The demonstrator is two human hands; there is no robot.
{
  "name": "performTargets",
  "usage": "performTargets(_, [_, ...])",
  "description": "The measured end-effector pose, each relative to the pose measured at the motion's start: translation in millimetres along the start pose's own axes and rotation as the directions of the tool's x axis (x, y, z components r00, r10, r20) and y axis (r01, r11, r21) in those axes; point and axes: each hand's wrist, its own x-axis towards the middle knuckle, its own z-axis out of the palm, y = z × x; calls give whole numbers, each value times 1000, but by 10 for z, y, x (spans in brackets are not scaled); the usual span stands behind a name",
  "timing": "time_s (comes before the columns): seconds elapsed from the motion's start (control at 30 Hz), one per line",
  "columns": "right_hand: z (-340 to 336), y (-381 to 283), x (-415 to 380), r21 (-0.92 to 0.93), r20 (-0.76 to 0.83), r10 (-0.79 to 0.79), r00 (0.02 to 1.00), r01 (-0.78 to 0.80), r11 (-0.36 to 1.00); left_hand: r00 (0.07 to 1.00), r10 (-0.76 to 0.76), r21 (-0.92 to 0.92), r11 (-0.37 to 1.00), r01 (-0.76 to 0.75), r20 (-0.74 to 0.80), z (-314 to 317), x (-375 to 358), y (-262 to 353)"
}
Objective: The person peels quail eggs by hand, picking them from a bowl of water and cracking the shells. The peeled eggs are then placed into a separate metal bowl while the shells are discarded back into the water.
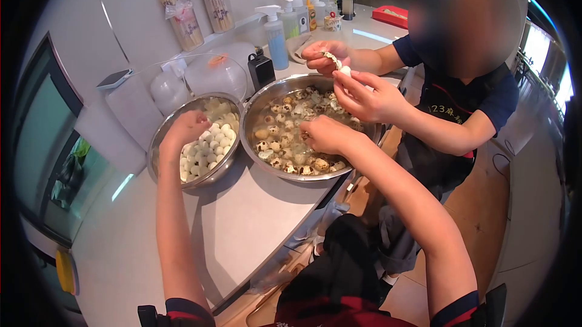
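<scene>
My left hand [187, 128] hovers over a steel bowl [213, 176] of peeled white quail eggs [209, 148]. Its fingers are curled, and whatever they may hold is hidden. My right hand [330, 135] reaches into a wider steel bowl [248, 127] where speckled quail eggs [306, 170], many with cracked shells, lie in cloudy water. Its fingertips close around a quail egg, mostly covered by the fingers. Above this bowl's far right side, a co-worker's two hands [373, 99] hold a partly peeled egg [345, 71] and a strip of shell [331, 59].
The bowls stand side by side on a white counter [242, 224]. Behind them are a black box-shaped device [261, 71], a blue pump bottle [276, 45] and other bottles. Chopstick holders [185, 26] hang on the wall. The co-worker [448, 108] is close on the right.
</scene>
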Motion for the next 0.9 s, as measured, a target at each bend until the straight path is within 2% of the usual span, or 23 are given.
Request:
performTargets(0.07, [44,23,31,-32,-15,-1,1000,0,999,992,107,-121,986,-115,-65,-47,-104,334])
performTargets(0.1, [62,38,39,-34,-1,-4,1000,4,999,993,103,-125,986,-111,-65,-12,-135,466])
performTargets(0.17, [82,65,51,-38,12,-4,1000,5,999,945,318,-210,921,-328,-80,66,-169,720])
performTargets(0.23, [74,79,60,-8,-131,-91,987,91,996,943,328,-270,905,-329,-49,158,-214,970])
performTargets(0.27, [62,79,61,-16,-128,-93,987,92,996,941,339,-327,887,-326,-18,207,-232,1068])
performTargets(0.33, [31,57,55,168,-365,-139,921,211,963,934,357,-381,863,-333,-6,340,-205,1175])
performTargets(0.37, [11,41,46,160,-365,-145,920,215,963,925,379,-428,838,-339,11,405,-179,1216])
performTargets(0.4, [-12,23,31,223,-407,-147,901,254,941,916,398,-339,857,-389,-45,468,-169,1255])
performTargets(0.47, [-10,-3,5,277,-450,-148,881,295,915,923,381,-355,856,-375,-56,573,-140,1311])
performTargets(0.5, [-3,-19,0,359,-479,-147,866,345,867,940,336,-533,808,-251,67,613,-113,1335])
performTargets(0.53, [-9,-31,-3,436,-505,-142,851,393,810,940,338,-537,804,-257,56,640,-98,1352])
performTargets(0.6, [-51,-45,-26,410,-483,-155,862,379,830,910,378,-731,668,-140,171,670,-93,1362])
performTargets(0.63, [-52,-66,-25,358,-523,-170,835,397,845,893,376,-688,717,-111,248,597,-106,1367])
performTargets(0.7, [-63,-81,-19,307,-561,-185,807,411,859,889,399,-703,698,-136,225,649,-86,1335])
performTargets(0.77, [-79,-74,-16,288,-455,-177,873,333,898,881,426,-715,680,-162,205,668,-75,1325])
performTargets(0.87, [-101,-110,-37,357,-474,-134,870,329,874,897,418,-769,618,-162,147,639,-89,1345])
performTargets(0.9, [-169,-159,-75,300,-441,-95,893,247,921,900,395,-838,541,-65,185,637,-80,1338])
